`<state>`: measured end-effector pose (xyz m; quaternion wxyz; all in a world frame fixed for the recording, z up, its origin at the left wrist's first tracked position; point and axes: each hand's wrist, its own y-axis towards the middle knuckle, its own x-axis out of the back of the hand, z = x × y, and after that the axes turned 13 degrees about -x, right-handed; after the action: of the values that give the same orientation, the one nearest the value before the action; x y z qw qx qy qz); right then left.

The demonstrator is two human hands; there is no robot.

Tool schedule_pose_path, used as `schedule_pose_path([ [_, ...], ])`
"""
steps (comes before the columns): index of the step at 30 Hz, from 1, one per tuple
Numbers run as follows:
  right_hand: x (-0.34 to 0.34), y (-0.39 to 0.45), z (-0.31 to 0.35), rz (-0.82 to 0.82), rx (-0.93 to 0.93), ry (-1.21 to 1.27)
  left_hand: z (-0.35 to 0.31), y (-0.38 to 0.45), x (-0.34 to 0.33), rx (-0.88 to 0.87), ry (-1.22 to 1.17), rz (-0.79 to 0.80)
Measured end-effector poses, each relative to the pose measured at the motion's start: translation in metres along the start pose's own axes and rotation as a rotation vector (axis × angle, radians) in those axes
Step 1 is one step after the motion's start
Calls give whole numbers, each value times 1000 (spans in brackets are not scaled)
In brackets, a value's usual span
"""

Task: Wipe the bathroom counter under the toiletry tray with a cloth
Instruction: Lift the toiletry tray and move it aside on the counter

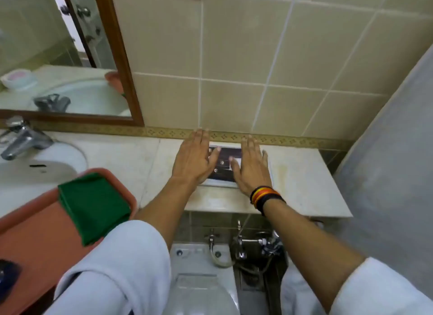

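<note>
Dark, white-rimmed tray (225, 167) sits mid-frame on the counter (300, 174). Left hand (193, 160) and right hand (251, 167) flank it, fingers spread flat, gripping nothing. We judge it rigid and light; lift by side rims. Green cloth (93, 207) lies lower left.

Toiletry tray (223, 167): small, white-rimmed, dark inside, flat on pale counter (302, 181) by the wall. Green cloth (93, 205): folded, draped over orange basin rim.
</note>
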<state>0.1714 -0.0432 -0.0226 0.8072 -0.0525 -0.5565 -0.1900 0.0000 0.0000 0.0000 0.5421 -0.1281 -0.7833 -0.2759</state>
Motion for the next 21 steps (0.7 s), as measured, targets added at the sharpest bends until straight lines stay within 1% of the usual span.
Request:
schedule_pose_path([
  [1, -13, -8, -7, 61, -30, -8, 0, -3, -14, 53, -32, 18],
  [4, -51, -23, -33, 132, -36, -44, 4, -11, -58, 160, -67, 23],
  [7, -54, -9, -52, 65, -91, 0, 6, -4, -82, 287, -103, -1],
  [9, -46, 8, -63, -15, -198, 22, 4, 6, -84, 387, -129, -9],
  [11, -38, 25, -75, -56, -354, 3, -1, 16, -87, 456, -108, -19],
  [14, -34, 48, -88, 3, -552, 71, -3, 28, -91, 560, -40, -28],
  [18, -32, 63, -93, 52, -673, 224, 1, 40, -101, 756, -97, -25],
  [20, -24, 62, -97, 60, -720, 306, -2, 47, -101, 810, -125, -52],
  [21, -17, 58, -99, 55, -742, 351, -5, 50, -100, 810, -116, -66],
])
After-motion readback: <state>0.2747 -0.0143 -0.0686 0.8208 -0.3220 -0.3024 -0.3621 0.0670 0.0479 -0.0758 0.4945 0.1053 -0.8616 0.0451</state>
